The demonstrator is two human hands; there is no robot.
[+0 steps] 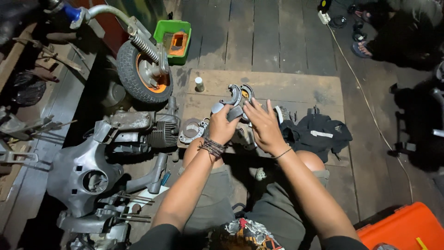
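My left hand (223, 126) grips a grey metal brake-shoe assembly (237, 96), two curved shoes around an orange-brown centre, held up above my knees. My right hand (261, 125) rests against the same part from the right, its fingers spread over its lower edge. Both wrists carry bracelets. I sit on a wooden floor with my knees bent under the hands.
A small scooter wheel with an orange rim (144, 70) on a fork stands at upper left, beside an engine block (148, 132), a grey headlight housing (83, 173), a round metal plate (192, 130), a white bottle (199, 84), a green tray (173, 39), a black cloth (319, 132) and an orange case (402, 229).
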